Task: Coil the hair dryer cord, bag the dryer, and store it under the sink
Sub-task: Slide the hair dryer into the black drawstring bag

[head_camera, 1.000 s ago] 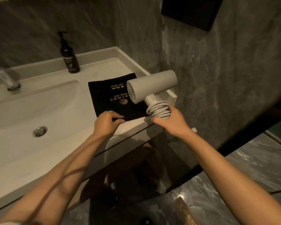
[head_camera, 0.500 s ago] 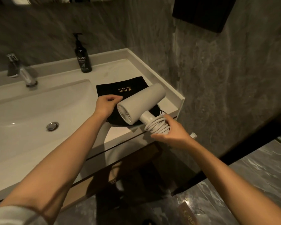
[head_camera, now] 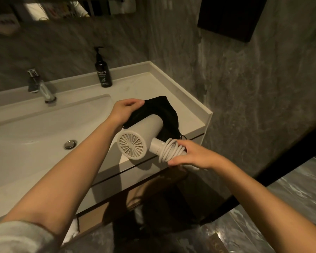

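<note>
The white hair dryer hangs over the counter's front right corner, its round rear grille facing me. Its nozzle end sits inside the mouth of the black cloth bag. The white cord is wound in loops around the handle. My right hand grips that handle and the coiled cord. My left hand pinches the bag's upper edge and holds the mouth apart above the counter. The far part of the bag is hidden behind the dryer.
White vanity counter with a sink basin, drain and chrome tap. A dark pump bottle stands at the back. Stone wall close on the right. Dim open space under the counter; marble floor below.
The bag lay flat on the counter; my left hand has lifted its edge and spread the mouth. My right hand has turned the dryer and pushed its nozzle into the bag.
</note>
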`<state>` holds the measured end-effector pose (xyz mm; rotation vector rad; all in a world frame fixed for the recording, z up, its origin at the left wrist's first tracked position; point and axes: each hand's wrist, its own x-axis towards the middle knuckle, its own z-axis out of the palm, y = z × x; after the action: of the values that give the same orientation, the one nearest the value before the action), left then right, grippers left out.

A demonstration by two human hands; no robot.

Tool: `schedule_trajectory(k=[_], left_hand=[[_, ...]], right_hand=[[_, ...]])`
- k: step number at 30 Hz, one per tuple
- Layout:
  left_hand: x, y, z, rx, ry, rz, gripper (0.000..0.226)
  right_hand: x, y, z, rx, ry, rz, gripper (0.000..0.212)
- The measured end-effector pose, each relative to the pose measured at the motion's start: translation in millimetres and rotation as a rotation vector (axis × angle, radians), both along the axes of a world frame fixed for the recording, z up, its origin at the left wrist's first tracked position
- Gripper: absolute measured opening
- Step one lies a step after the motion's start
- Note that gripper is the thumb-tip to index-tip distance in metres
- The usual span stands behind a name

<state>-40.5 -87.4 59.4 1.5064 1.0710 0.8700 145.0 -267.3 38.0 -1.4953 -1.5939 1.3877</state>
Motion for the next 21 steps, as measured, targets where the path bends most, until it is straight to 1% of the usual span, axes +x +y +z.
schedule_trajectory(k=[4, 6, 10, 12, 14, 16, 19, 21], left_hand=[[-8.5, -4.6, 3.5, 0.039, 0.057, -0.072, 0.023], [-12.2, -5.6, 5.3, 0.048, 0.077, -0.079, 0.020], [-13.9, -7.3, 7.5, 0.067, 0.056, -0.044, 0.015], [-12.5, -7.9, 7.2, 0.073, 0.048, -0.027, 0.014], [-10.7, -9.8, 6.1, 0.089, 0.076, -0.044, 0.017], [-8.0, -9.3, 2.0, 0.091, 0.084, -0.057, 0.016], [-3.8, -7.9, -3.8, 0.081, 0.073, -0.043, 0.009], [-0.6, -6.4, -7.6, 0.065, 0.081, -0.027, 0.010]], right_hand=[[-0.1, 5.7, 1.3, -0.116, 0.154, -0.056, 0.018], [0.4, 8.6, 0.8, -0.117, 0.159, -0.111, 0.016], [-1.3, 20.7, -4.7, -0.094, 0.042, -0.229, 0.027], [-3.4, 28.9, -6.2, -0.098, -0.029, -0.291, 0.038], [-6.4, 37.2, -7.3, -0.110, -0.050, -0.347, 0.049], [-8.5, 46.0, -9.8, -0.108, -0.087, -0.382, 0.059], [-11.6, 57.0, -8.2, -0.079, -0.164, -0.373, 0.061], [-13.8, 64.1, -6.3, -0.070, -0.147, -0.347, 0.058]])
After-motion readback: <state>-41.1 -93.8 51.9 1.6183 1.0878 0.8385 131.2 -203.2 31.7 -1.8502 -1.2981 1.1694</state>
